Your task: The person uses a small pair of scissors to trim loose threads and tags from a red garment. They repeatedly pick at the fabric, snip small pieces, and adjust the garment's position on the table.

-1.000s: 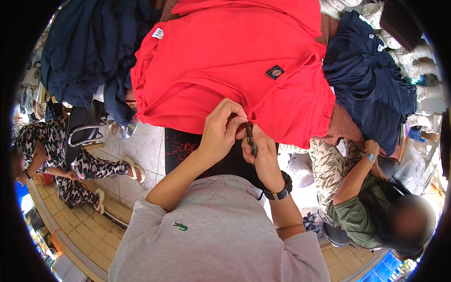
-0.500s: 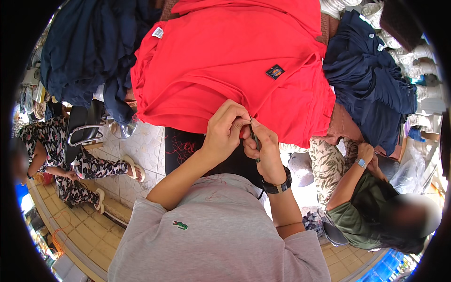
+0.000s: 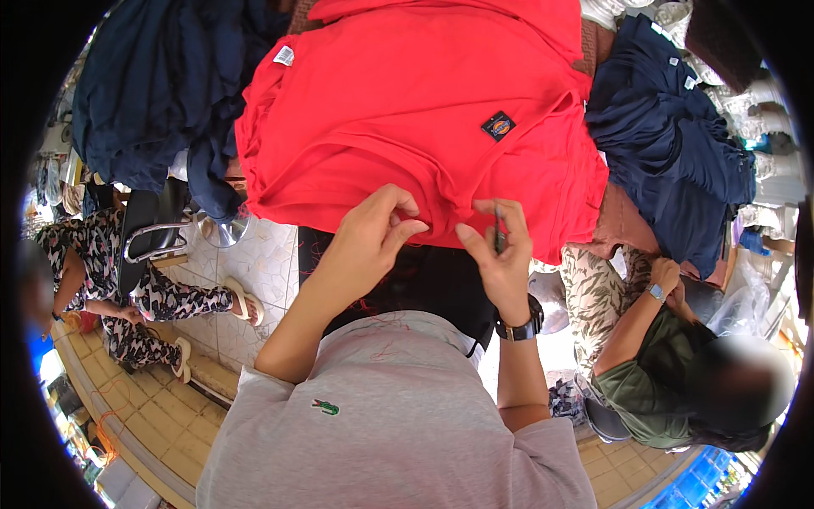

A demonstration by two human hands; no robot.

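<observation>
Now your hands have drawn apart: your left hand (image 3: 373,242) pinches the hem of the red shirt (image 3: 407,110), while your right hand (image 3: 500,254), beside it, grips what looks like small snips (image 3: 498,227), lifted off the cloth.

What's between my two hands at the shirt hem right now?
In the head view, only the red shirt's lower hem spans the gap between left hand and right hand, which holds a small dark tool.
</observation>
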